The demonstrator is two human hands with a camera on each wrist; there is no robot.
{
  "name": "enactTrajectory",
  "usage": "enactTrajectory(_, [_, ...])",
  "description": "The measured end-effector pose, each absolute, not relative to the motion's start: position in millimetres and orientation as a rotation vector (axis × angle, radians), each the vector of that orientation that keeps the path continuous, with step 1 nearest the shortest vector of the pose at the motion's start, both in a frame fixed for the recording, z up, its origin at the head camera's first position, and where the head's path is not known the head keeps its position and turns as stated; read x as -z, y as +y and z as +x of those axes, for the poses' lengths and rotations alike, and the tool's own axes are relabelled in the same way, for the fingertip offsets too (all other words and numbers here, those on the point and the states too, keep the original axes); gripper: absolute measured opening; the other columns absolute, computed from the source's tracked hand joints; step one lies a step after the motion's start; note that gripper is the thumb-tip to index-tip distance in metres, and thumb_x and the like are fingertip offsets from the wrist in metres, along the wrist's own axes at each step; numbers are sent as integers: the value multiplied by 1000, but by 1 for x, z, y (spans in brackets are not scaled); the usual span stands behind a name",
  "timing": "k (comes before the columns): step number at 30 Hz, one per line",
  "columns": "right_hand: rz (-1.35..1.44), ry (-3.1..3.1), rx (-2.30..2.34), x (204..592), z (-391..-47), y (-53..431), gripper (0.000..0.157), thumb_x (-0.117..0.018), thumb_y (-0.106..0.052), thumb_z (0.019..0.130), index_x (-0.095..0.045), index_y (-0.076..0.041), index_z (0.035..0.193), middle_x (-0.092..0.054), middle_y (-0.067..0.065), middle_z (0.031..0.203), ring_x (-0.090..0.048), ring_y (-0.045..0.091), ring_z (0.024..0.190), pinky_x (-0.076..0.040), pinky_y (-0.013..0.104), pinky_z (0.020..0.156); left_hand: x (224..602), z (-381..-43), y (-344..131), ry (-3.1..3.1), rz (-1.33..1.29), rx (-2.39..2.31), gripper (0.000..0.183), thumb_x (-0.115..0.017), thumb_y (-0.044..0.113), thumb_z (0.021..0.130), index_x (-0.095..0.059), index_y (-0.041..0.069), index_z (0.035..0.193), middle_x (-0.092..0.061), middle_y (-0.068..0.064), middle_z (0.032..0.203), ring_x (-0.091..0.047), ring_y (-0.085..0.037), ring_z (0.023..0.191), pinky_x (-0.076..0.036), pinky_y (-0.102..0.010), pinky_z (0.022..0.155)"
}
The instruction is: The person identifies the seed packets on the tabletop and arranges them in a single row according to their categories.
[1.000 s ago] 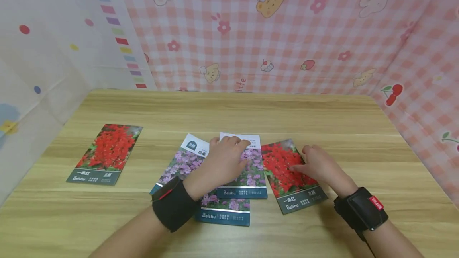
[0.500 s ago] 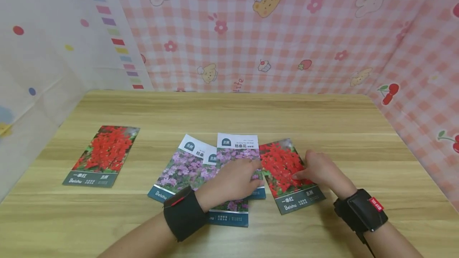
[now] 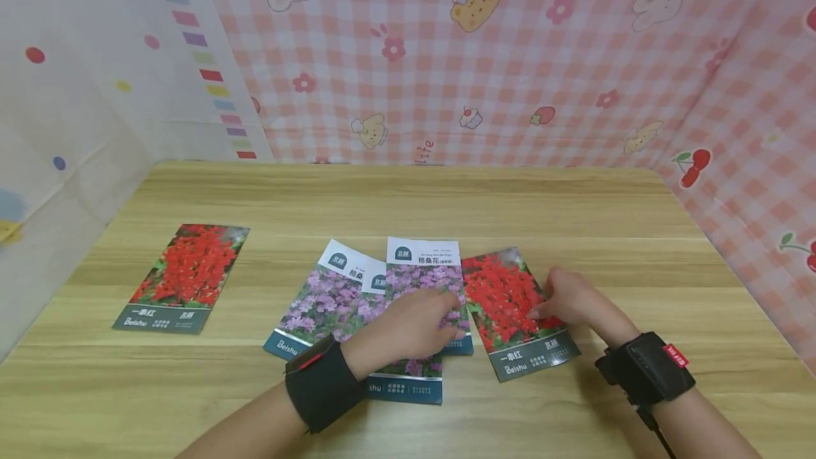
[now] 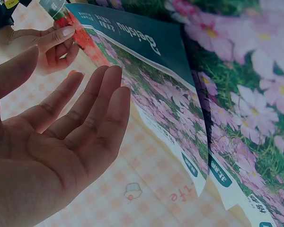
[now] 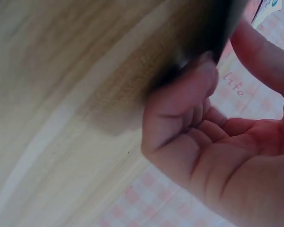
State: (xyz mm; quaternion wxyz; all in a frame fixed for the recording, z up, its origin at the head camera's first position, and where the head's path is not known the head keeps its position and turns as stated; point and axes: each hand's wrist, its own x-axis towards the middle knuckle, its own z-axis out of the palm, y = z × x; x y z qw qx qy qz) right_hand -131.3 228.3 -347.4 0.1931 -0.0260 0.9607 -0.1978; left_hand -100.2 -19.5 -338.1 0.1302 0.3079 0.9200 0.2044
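In the head view my right hand [image 3: 576, 307] pinches the right edge of a red-flower seed packet [image 3: 503, 296], thumb on its face. The right wrist view shows the fingers [image 5: 180, 109] bent at the packet's dark, blurred edge. My left hand [image 3: 408, 324] lies over purple-flower seed packets, one upper right [image 3: 423, 276], one tilted at left [image 3: 325, 299] and one lower [image 3: 408, 389], which overlap. Its fingers [image 4: 102, 104] are loosely bent with nothing between them in the left wrist view, near the packets' lower edges. Whether they touch paper I cannot tell.
Another red-flower packet [image 3: 185, 271] lies apart at the left of the wooden table [image 3: 408, 200]. Pink checked cloth [image 3: 408, 91] hangs behind and to the right, white cloth [image 3: 95, 105] at left. Each wrist wears a black band.
My left hand has drawn back from the top of the purple packets toward their lower right part. My right hand has stayed at the red packet, its thumb shifting slightly right.
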Motion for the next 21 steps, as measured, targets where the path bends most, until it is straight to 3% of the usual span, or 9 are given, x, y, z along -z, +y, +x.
enactTrajectory(5, [-100,2682,643,349,-131,235,24,-74,-10,74,-54,3,72,-50,6,66,-46,18,61,-38,27,51,338,-101,-21,2664,900,-587,38,-63,29,87,-60,6,116,-62,-6,108,-58,-20,99,-46,-32,83])
enactTrajectory(10, [-110,2626,849,350,-129,243,23,-68,-3,76,-48,-1,65,-47,3,61,-46,13,52,-41,26,46,338,-100,-22,2649,898,-584,37,-63,28,87,-60,7,117,-63,-6,109,-58,-19,98,-47,-32,82])
enactTrajectory(21, [-68,2447,1176,345,-126,252,20,-60,3,81,-45,-2,70,-42,-2,58,-41,8,49,-36,21,43,339,-100,-22,2642,909,-581,37,-63,27,87,-60,7,117,-64,-6,108,-59,-19,98,-47,-31,81])
